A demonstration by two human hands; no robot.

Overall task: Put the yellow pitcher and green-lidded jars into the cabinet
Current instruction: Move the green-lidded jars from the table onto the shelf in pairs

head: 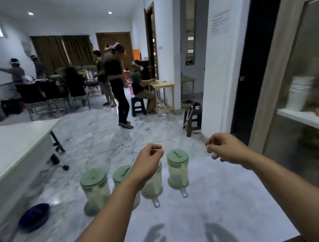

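Observation:
Several clear jars with green lids stand in a row at the far edge of the white table [219, 202]: the leftmost jar [95, 186], a second jar [121, 175], a third jar [153, 187] partly hidden behind my left wrist, and the rightmost jar [178, 169]. My left hand [150, 160] hovers over the third jar with its fingers curled closed on nothing. My right hand [222, 147] is held to the right of the rightmost jar, fingers also curled, holding nothing. The cabinet [309, 119] stands at the right, with a white shelf behind glass. No yellow pitcher is in view.
Stacked white bowls [299, 93] and coloured packets sit on the cabinet shelf. A second white table [12, 145] stands to the left and a blue basin [35, 216] lies on the marble floor. Several people stand and sit further back. A dark stool [193, 119] stands by the white pillar.

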